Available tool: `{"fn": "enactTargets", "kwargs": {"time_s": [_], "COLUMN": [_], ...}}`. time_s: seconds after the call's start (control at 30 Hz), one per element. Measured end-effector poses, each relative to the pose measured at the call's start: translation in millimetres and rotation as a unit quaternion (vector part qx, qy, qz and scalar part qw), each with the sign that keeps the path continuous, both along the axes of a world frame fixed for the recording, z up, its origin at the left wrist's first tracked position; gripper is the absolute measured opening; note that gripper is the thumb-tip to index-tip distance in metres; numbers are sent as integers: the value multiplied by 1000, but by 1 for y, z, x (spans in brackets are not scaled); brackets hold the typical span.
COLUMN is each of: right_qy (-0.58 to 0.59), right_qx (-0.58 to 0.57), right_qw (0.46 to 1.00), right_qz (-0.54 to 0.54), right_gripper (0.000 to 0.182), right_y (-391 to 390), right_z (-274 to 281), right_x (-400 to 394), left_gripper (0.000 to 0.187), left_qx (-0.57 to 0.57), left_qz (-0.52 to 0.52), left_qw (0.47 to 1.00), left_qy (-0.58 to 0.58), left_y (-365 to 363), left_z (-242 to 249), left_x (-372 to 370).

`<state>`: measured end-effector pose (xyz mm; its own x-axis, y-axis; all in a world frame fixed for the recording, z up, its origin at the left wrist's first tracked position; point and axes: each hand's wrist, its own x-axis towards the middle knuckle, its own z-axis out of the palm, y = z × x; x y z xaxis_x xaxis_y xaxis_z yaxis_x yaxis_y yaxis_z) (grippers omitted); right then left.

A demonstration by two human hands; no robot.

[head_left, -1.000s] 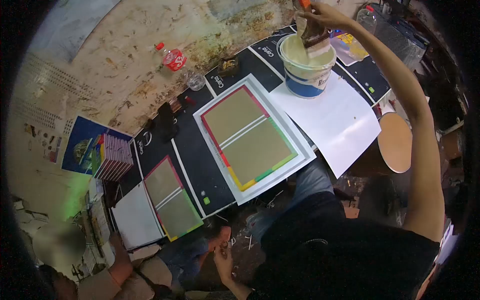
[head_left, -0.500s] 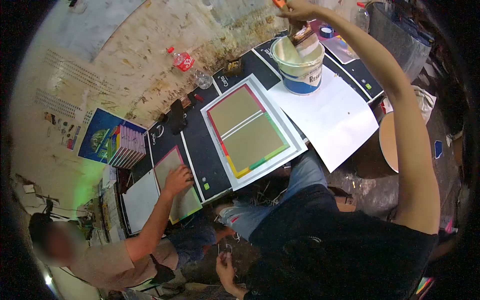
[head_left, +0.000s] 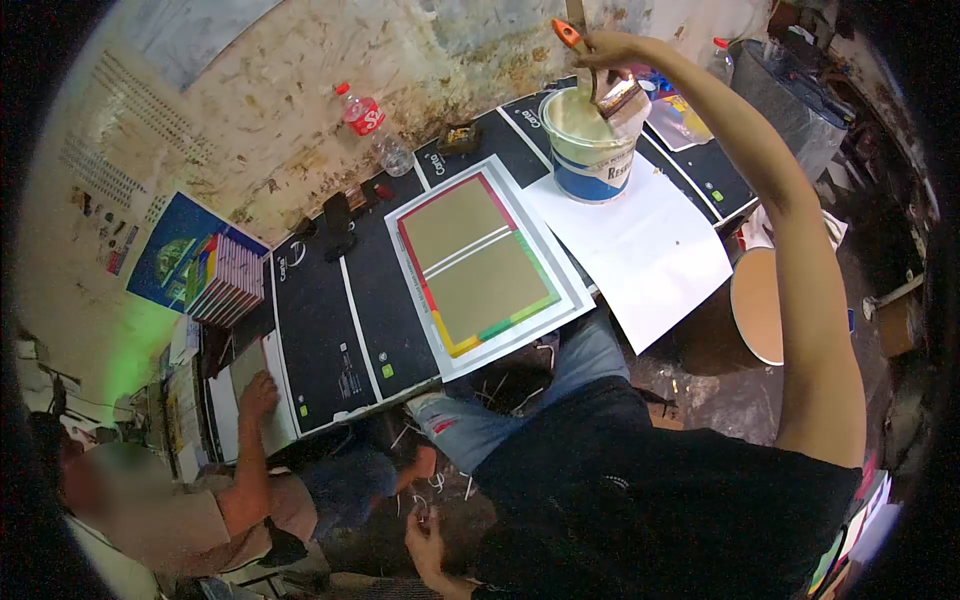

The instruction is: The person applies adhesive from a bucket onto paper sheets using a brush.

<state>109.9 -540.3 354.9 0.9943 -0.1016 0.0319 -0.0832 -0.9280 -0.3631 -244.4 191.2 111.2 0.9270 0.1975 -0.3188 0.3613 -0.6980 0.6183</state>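
My right hand is closed around a wide paintbrush with an orange-tipped handle. The brush's lower end is at the mouth of a white and blue bucket, smeared with pale paste. Lower down, beside my thigh, my left hand has its fingers curled; what they hold, if anything, I cannot make out. In front of me two grey-brown boards lie on a printed sheet with red, yellow and green edges, with a narrow white strip between them.
White paper lies under the bucket on the black tabletop. A co-worker's hand rests on a board at left. A book stack, a red-labelled plastic bottle and a black tape dispenser-like object stand along the wall.
My right hand has dipped slightly with the paintbrush at the bucket, and more of the orange handle shows. The co-worker's hand and a coloured-edged sheet with board have moved left. My view has shifted slightly.
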Motion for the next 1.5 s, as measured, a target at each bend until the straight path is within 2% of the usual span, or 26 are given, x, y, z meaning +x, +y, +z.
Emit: {"fn": "enactTargets", "kwargs": {"time_s": [0.07, 0.17, 0.3, 0.37, 0.43, 0.5, 0.57, 0.6, 0.63, 0.67, 0.77, 0.8, 0.9, 0.97, 1.03, 1.1, 1.13, 1.17, 1.23, 1.27, 1.3, 1.33, 1.37, 1.4, 1.47, 1.5], "right_qy": [11, 19, 38, 72, 70, 10, 113, 149, 115, 154, 85, 62, 33, -91, -255, -209, -132, -56, -75, -111, -147, -188, -222, -243, -182, -128], "right_qx": [-51, -111, -129, -199, -173, -230, -239, -276, -265, -236, -239, -175, -30, 120, 163, 99, 213, 321, 287, 359, 427, 537, 637, 688, 772, 803], "right_qw": [999, 994, 991, 977, 980, 965, 955, 935, 927, 932, 930, 937, 967, 963, 934, 966, 967, 944, 950, 915, 873, 797, 708, 643, 593, 575], "right_qz": [-10, -10, 22, 39, 69, 123, 134, 168, 238, 227, 268, 294, 250, 223, 192, 119, 36, -47, -101, -145, -186, -201, -210, -234, -141, -91], "right_gripper": [44, 45, 43, 41, 44, 44, 46, 51, 67, 98, 78, 61, 50, 53, 53, 40, 34, 29, 29, 27, 27, 29, 32, 36, 40, 41], "right_y": [-1, 24, 34, 55, 90, 134, 196, 224, 247, 272, 308, 326, 343, 336, 316, 262, 237, 214, 179, 170, 167, 175, 189, 211, 197, 183], "right_z": [6, 29, 29, 26, 17, -2, -20, -31, -45, -58, -125, -125, -139, -152, -179, -234, -246, -251, -239, -229, -216, -201, -184, -163, -162, -167], "right_x": [6, 1, 32, 54, 71, 85, 98, 103, 103, 110, 135, 134, 139, 131, 122, 104, 91, 78, 48, 30, 14, -2, -17, -26, -56, -71], "left_gripper": [45, 43, 43, 46, 46, 44, 44, 44, 45, 49, 49, 49, 47, 45, 44, 42, 39, 38, 32, 30, 30, 22, 24, 28, 40, 49], "left_qx": [7, -11, -45, -97, -114, -221, -301, -372, -437, -461, -466, -457, -424, -390, -380, -384, -394, -403, -484, -522, -496, -478, -389, -311, -134, -76], "left_qz": [-5, -113, -143, -124, -170, -173, -152, -125, -98, -103, -102, -103, -107, -103, -95, -83, -75, -68, 10, 46, 62, 22, -3, -83, -205, -254], "left_qw": [1000, 988, 980, 986, 971, 950, 926, 894, 854, 844, 843, 848, 866, 879, 887, 887, 886, 884, 851, 831, 855, 859, 882, 880, 882, 906], "left_qy": [9, -108, -130, -60, -122, -133, -170, -217, -265, -253, -250, -247, -243, -254, -246, -241, -233, -228, -206, -189, -134, -184, -264, -348, -404, -330], "left_y": [-23, -26, -45, -69, -90, -113, -141, -158, -176, -191, -230, -237, -242, -242, -242, -244, -242, -242, -246, -245, -232, -227, -231, -233, -246, -251], "left_z": [38, 46, 46, 63, 69, 67, 51, 28, 6, -4, -26, -36, -56, -61, -63, -57, -47, -43, -60, -66, -46, -54, -32, -30, -23, -21], "left_x": [24, 64, 127, 164, 197, 232, 260, 270, 279, 285, 298, 301, 308, 307, 304, 309, 309, 310, 318, 320, 338, 366, 401, 439, 518, 549]}}
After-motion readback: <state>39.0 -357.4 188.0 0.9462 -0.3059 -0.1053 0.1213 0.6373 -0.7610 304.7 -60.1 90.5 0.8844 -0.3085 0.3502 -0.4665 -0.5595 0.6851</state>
